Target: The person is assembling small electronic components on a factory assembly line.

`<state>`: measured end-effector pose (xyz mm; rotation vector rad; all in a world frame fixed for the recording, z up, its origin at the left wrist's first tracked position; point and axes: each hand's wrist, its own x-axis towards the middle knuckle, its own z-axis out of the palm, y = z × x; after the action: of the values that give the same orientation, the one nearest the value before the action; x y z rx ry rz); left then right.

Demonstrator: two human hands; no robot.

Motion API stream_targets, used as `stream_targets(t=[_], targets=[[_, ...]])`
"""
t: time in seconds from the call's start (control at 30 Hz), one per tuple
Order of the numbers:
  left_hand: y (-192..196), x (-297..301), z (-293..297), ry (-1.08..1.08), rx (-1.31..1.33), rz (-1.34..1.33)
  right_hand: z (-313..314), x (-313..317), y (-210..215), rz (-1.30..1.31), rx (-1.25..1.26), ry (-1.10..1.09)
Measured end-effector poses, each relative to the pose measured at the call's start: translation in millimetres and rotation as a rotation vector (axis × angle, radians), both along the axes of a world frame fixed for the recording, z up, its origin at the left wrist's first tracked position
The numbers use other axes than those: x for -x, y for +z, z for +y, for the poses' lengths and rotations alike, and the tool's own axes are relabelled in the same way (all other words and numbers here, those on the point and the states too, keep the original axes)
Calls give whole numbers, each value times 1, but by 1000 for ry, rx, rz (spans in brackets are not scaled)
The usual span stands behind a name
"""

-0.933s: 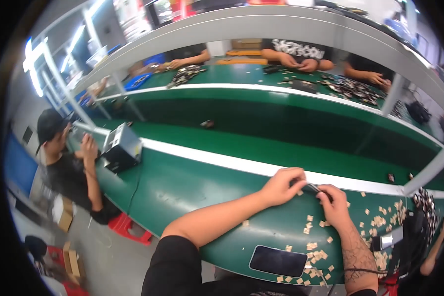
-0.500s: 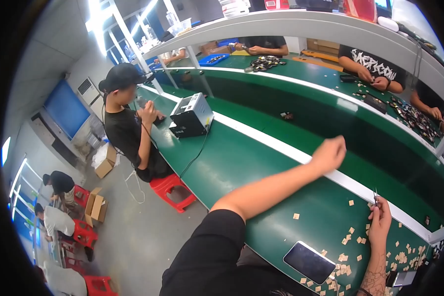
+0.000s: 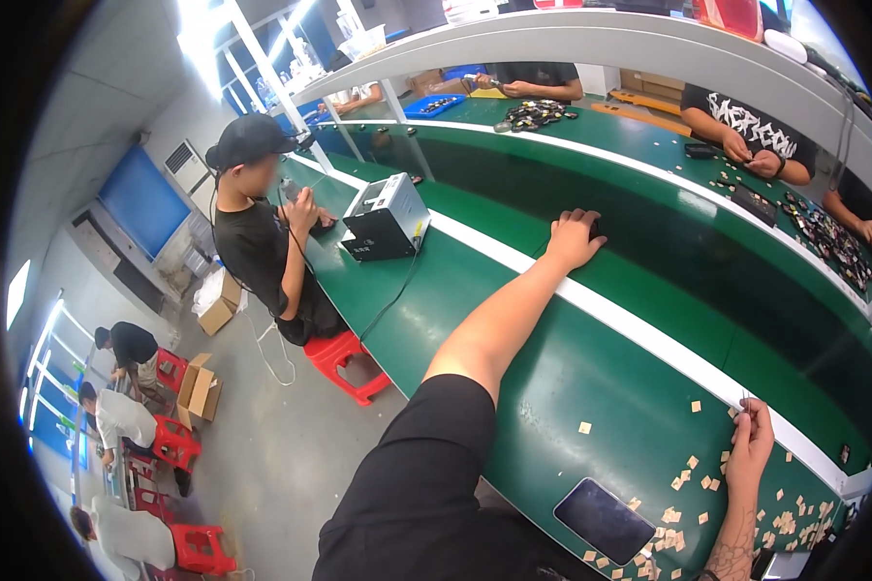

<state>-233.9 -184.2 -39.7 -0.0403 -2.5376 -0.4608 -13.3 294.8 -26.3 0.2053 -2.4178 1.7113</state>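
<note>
My left hand point(image 3: 574, 242) reaches over the green conveyor belt point(image 3: 659, 257), its fingers curled down over a small dark part point(image 3: 597, 229). Most of that part is hidden under the hand, so its kind does not show. At the right, close to the belt's white edge rail, my right hand point(image 3: 751, 441) pinches a thin pair of tweezers point(image 3: 746, 396) with the tips pointing up. Small tan square pieces point(image 3: 684, 474) lie scattered on the green tabletop around the right forearm. Beside them rests a dark-screened phone point(image 3: 604, 520).
A black and grey box-shaped device point(image 3: 388, 218) with a cable stands at the left, before a seated co-worker point(image 3: 266, 232). Another small part point(image 3: 845, 453) lies on the belt at the right. Across the belt, co-workers' hands point(image 3: 751, 157) work near dark piles point(image 3: 824, 237). A shelf point(image 3: 591, 31) spans above.
My left hand has swung left and away from me, coming down on the small dark part on the belt. My right hand stays near the rail with the tweezers. The view has shifted slightly.
</note>
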Motion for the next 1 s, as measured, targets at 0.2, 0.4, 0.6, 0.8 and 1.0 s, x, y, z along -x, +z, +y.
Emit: stream_targets(t=[0.2,0.4,0.6,0.8,1.0], targets=[[1,-1,-14,-93,-62,89,-3,-3,-8,11,47,53],[52,-147,155,-839,-77,-117,-16,-6,18,184,-118,74],[43,-215,219,-997,-68,-327,-17,-13,31,304,-153,82],[46,-239,197,-847,-15,-327,-27,-29,37,195,-200,167],[33,-225,190,-964,-132,-337,-36,-39,45,105,-349,414]])
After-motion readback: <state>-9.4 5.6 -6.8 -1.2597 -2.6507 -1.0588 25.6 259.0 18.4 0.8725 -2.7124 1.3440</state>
